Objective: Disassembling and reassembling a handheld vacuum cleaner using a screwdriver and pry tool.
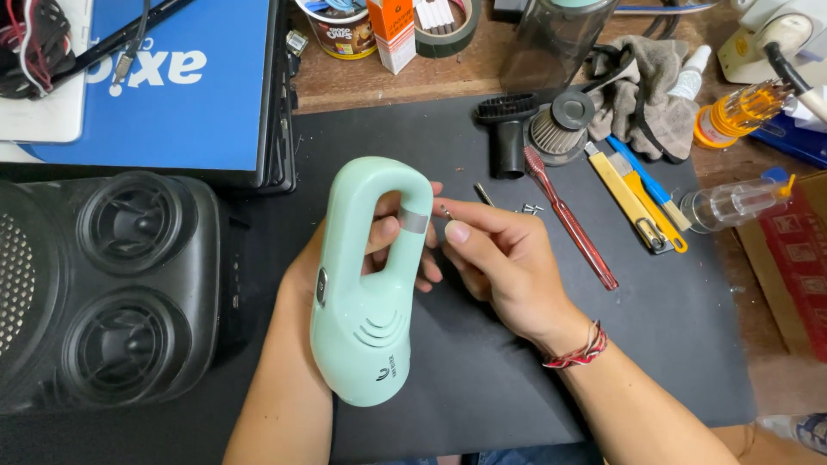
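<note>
My left hand (379, 245) grips a mint-green handheld vacuum body (366, 293) by its loop handle, fingers through the opening. It is held above a black mat (482, 379). My right hand (500, 258) pinches a small metal screw (446, 209) between thumb and forefinger, right beside the grey band on the handle. A red and white cord bracelet is on my right wrist.
On the mat lie loose screws (531, 207), a red toothbrush (570, 220), a black brush nozzle (506, 129), a round filter (558, 129), yellow and blue utility knives (637, 194). A black speaker (103, 293) stands left, a blue box (164, 77) behind it.
</note>
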